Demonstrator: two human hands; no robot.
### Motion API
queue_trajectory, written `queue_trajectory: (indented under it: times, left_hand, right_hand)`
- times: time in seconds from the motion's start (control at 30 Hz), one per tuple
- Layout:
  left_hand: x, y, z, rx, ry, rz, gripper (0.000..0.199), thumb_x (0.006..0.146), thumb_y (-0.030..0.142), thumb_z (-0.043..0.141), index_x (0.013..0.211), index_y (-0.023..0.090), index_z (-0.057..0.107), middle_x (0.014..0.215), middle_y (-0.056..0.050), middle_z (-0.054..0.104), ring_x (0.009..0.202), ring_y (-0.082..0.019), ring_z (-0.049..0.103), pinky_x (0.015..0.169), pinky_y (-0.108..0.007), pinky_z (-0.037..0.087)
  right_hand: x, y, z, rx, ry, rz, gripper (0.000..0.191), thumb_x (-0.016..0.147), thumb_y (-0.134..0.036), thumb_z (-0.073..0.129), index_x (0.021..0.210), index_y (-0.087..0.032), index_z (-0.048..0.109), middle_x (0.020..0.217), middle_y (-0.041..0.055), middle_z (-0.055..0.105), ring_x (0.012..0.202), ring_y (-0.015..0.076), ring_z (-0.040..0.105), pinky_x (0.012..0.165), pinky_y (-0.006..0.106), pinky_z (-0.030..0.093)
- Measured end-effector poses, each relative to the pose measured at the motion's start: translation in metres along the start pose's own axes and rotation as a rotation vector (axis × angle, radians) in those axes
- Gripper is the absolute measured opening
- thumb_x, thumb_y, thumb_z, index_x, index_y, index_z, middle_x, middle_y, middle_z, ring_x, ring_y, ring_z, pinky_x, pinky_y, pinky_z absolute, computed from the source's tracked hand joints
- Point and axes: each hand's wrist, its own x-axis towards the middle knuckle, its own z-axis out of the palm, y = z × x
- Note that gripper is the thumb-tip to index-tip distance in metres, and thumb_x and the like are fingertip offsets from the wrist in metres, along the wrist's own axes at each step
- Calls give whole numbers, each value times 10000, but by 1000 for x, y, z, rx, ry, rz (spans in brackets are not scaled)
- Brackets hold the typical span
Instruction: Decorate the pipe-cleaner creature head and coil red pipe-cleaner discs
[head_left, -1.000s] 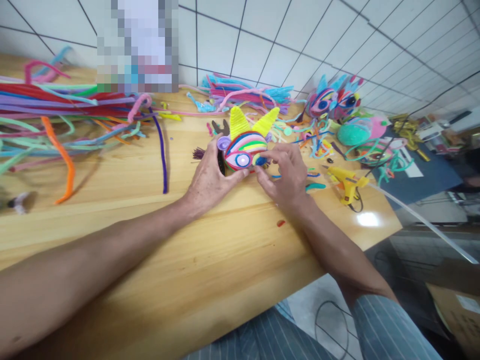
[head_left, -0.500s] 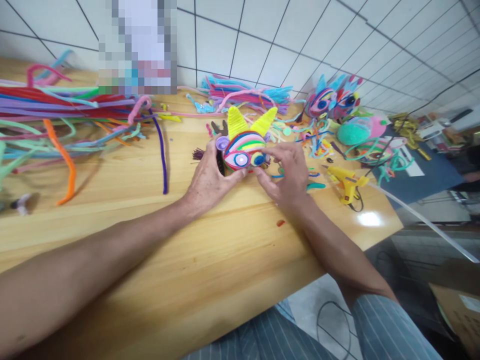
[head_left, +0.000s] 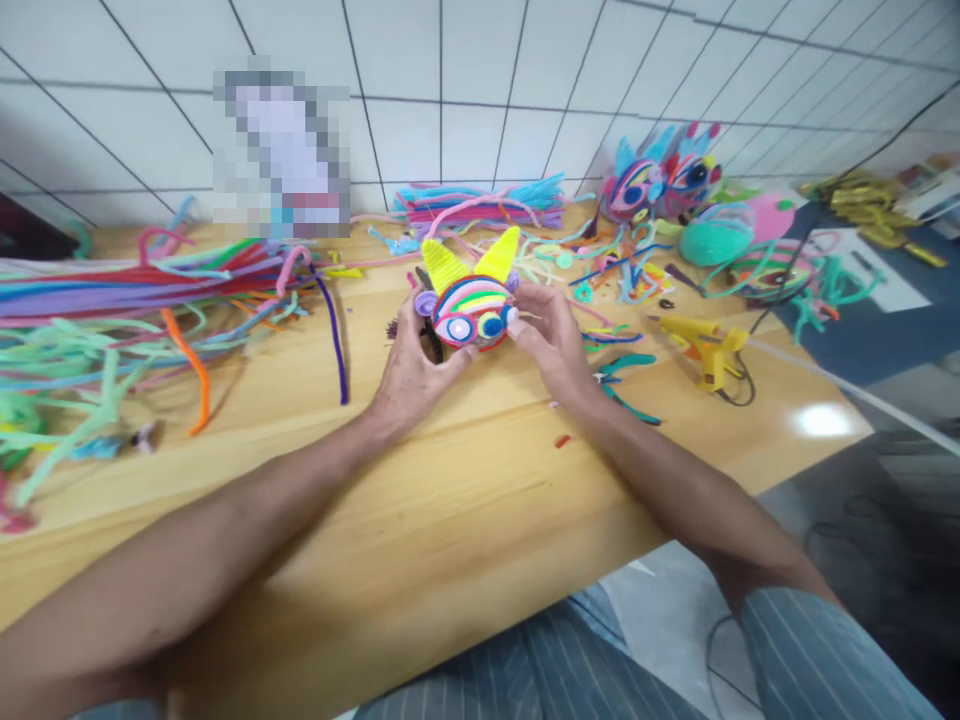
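A pipe-cleaner animal head (head_left: 474, 300) faces me, with colourful stripes, two pointed yellow ears and round coiled eyes. My left hand (head_left: 416, 350) is closed around its left side, thumb along the lower edge and fingers behind, beside a purple coil (head_left: 427, 303). At the other side my right hand (head_left: 551, 335) grips the head's right edge, its thumb at a small blue-and-white round piece (head_left: 510, 317) next to the blue-and-yellow eye (head_left: 491, 325). The right fingertips are partly hidden behind the head. Teal-handled pliers (head_left: 634, 362) lie just right of my right wrist.
Loose pipe cleaners (head_left: 97, 300) are heaped at the left, and a bundle (head_left: 480, 205) lies by the tiled wall. A yellow glue gun (head_left: 709, 350) with a cord rests at the right. Finished-looking heads (head_left: 637, 190) stand at the back right. The wooden table's edge (head_left: 757, 492) runs in front.
My view has shifted, bringing the pliers into fuller sight. My right thumb and fingers have moved from the blue-and-yellow eye outward to the head's right edge. The left hand keeps its hold.
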Motion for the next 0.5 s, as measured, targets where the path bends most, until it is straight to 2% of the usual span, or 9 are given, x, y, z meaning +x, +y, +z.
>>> queue_trajectory:
  times: [0.17, 0.5]
  left_hand:
    - [1, 6, 0, -56, -29, -7, 858, 873, 616, 830, 1501, 275, 354, 1579, -164, 551, 1478, -288, 587, 1255, -497, 496]
    - [0, 0, -3, 32, -2, -6, 863, 840, 624, 846, 1486, 259, 405, 1565, -166, 561, 1484, -298, 579, 1277, -527, 458]
  right_hand:
    - [1, 4, 10, 44, 28, -3, 589, 891, -575, 780, 1335, -252, 565, 1371, 118, 706, 1210, 259, 704, 1032, 451, 597]
    - [3, 7, 24, -17, 129, -48, 540, 834, -394, 816, 1277, -220, 561, 1340, 128, 663, 1164, 238, 693, 1036, 441, 594]
